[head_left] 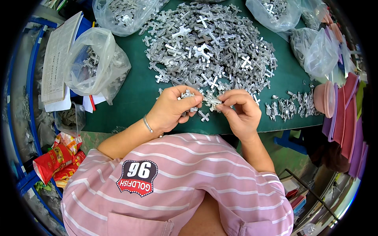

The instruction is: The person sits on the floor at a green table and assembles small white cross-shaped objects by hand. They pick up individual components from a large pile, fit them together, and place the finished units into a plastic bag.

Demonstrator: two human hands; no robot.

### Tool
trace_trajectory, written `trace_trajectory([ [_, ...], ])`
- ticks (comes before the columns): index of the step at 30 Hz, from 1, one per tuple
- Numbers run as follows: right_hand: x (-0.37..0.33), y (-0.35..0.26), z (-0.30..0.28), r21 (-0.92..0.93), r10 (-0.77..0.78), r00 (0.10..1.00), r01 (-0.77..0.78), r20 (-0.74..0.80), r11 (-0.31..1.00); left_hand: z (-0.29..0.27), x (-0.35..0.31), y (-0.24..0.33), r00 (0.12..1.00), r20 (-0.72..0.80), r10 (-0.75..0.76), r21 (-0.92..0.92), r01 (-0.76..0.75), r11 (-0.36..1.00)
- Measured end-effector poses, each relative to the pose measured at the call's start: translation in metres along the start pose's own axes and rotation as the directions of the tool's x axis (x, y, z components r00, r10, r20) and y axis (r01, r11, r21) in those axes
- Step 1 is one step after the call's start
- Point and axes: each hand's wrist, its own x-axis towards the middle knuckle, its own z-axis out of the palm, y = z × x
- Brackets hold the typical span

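A broad heap of small silver metal crosses (220, 43) covers the middle of the green table. At its near edge my left hand (173, 108) is closed around several of the metal crosses, some showing between its fingers. My right hand (243, 112) pinches a silver cross-shaped piece (212, 101) between thumb and forefinger, close to the left fingertips. Just below, a single loose cross (203, 116) lies on the table. To the right of my right hand are small piles of silver metal parts (287, 109); their exact kinds are too small to tell.
Clear plastic bags of metal pieces stand at the left (94, 63), far left (124, 15) and far right (275, 13). A crumpled clear bag (317, 53) and pink plastic bowls (325, 98) sit at the right. Papers (59, 63) and a plastic container (71, 120) line the left edge.
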Motion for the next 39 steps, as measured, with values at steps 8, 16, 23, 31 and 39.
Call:
trace_trajectory([
  [8, 0.006, -0.013, 0.005, -0.106, -0.234, 0.943, 0.265, 0.236, 0.958, 0.001, 0.001, -0.001, 1.0, 0.003, 0.008, -0.076, -0.008, 0.997],
  [16, 0.026, 0.001, -0.01, -0.558, -0.001, 0.978, 0.121, 0.21, 0.821, -0.026, 0.005, -0.001, 0.947, 0.315, 0.06, -0.567, 0.137, 0.812],
  [23, 0.016, -0.001, 0.015, -0.777, -0.016, 0.958, 0.243, 0.288, 0.581, -0.022, 0.015, 0.005, 0.854, 0.494, 0.166, -0.678, 0.258, 0.689],
  [31, 0.015, 0.0, 0.013, -0.766, -0.03, 0.955, 0.254, 0.294, 0.591, -0.003, 0.032, 0.044, 0.967, 0.242, 0.084, -0.632, 0.092, 0.77],
  [39, 0.015, 0.004, 0.016, -0.75, -0.062, 0.97, 0.22, 0.233, 0.623, 0.069, 0.109, 0.098, 0.948, 0.314, 0.05, -0.646, 0.175, 0.743],
])
